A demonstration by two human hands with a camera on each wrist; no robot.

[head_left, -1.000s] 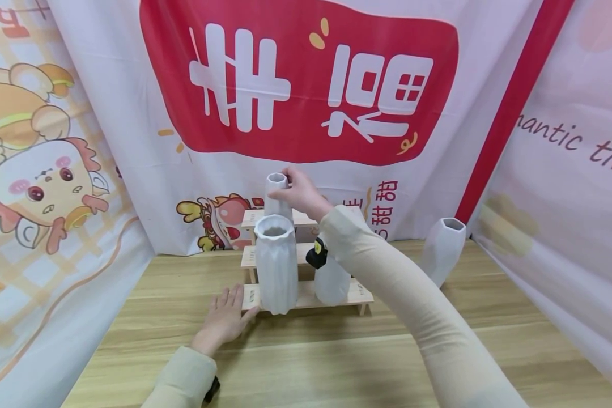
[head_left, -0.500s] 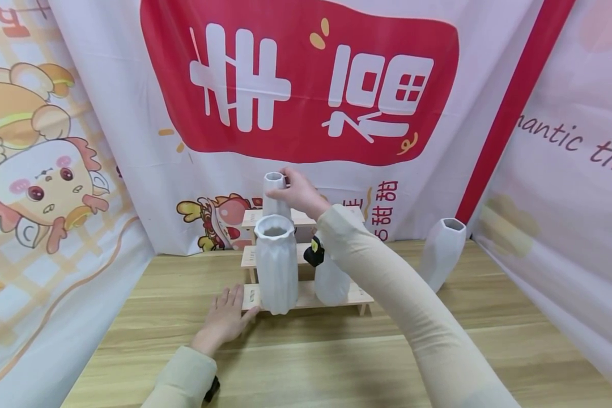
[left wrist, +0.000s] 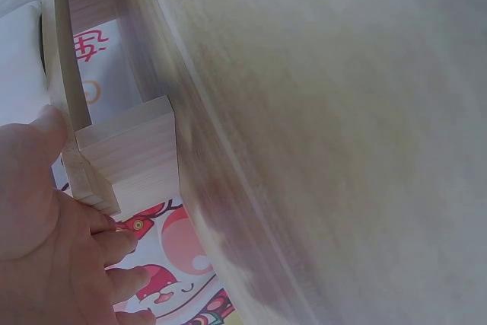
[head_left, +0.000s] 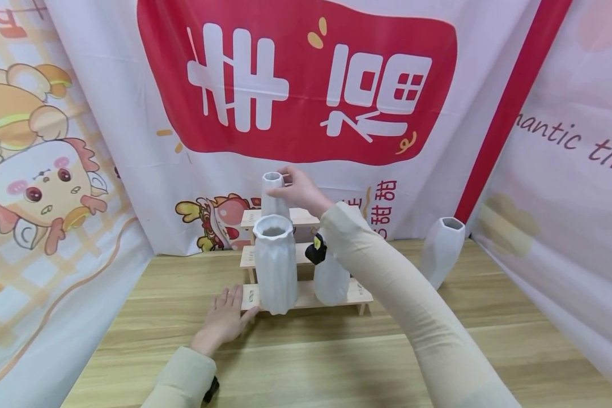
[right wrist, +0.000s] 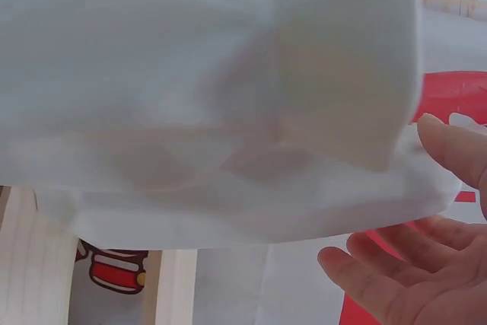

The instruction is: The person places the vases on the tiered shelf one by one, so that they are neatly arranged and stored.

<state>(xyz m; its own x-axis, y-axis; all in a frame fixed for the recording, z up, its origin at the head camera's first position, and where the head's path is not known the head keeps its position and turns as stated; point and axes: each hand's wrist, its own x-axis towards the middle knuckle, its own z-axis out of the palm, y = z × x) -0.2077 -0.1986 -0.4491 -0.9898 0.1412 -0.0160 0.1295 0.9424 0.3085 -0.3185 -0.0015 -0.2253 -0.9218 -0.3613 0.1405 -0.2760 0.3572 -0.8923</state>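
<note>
A slim white vase [head_left: 272,195] stands upright at the left end of the top step of a three-step wooden stand [head_left: 306,216]. My right hand [head_left: 302,190] holds it near the mouth, the thumb across its front and the fingers on the far side. In the right wrist view, the thumb [right wrist: 449,146] and fingers [right wrist: 380,264] lie on either side of a large white surface. Low on the left, my left hand [head_left: 225,317] touches the bottom step's left end. Its thumb [left wrist: 52,129] lies along the front edge, and the other fingers extend past the end.
Fluted white vase [head_left: 275,272] stands front left on the stand, overlapping the slim vase's lower part. Another white vase [head_left: 331,283] is front right, partly hidden by my right arm. Farther right, a faceted vase [head_left: 442,249] stands on the wooden table [head_left: 306,368]. Printed cloth [head_left: 296,147] hangs behind.
The slim vase has shifted slightly left along the top step, with my right hand at its neck. My left hand has stayed at the stand's end.
</note>
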